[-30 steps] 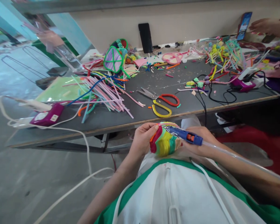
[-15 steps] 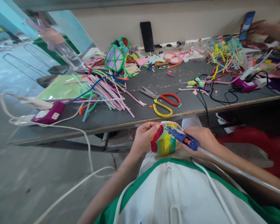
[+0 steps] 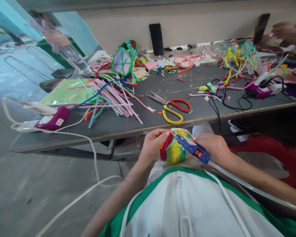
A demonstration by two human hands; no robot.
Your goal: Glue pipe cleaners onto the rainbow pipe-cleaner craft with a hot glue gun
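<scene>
Over my lap, my left hand point(image 3: 151, 144) pinches the edge of a rounded piece striped in red, orange, yellow and green point(image 3: 174, 153), made of fuzzy strips like pipe cleaners. A pink pipe cleaner point(image 3: 184, 130) arches along its top edge, from my left fingertips to my right hand. My right hand point(image 3: 210, 144) is closed around a blue hot glue gun point(image 3: 192, 148), its nozzle pointing at the piece's upper edge. A long clear glue stick point(image 3: 249, 187) runs out of the gun's back. My right fingers are partly hidden.
On the table point(image 3: 143, 89) lie scissors point(image 3: 171, 105) with red and yellow handles. Bundled pipe cleaners point(image 3: 115, 98) and a purple power strip point(image 3: 53, 118) are at left. A phone point(image 3: 156, 39) leans on the wall. White cables hang at left; another person's hand point(image 3: 284, 31) is at far right.
My hands, the striped piece and the glue gun stay almost in place. At far right the other person's hand has come away from the phone there, whose screen has gone dark.
</scene>
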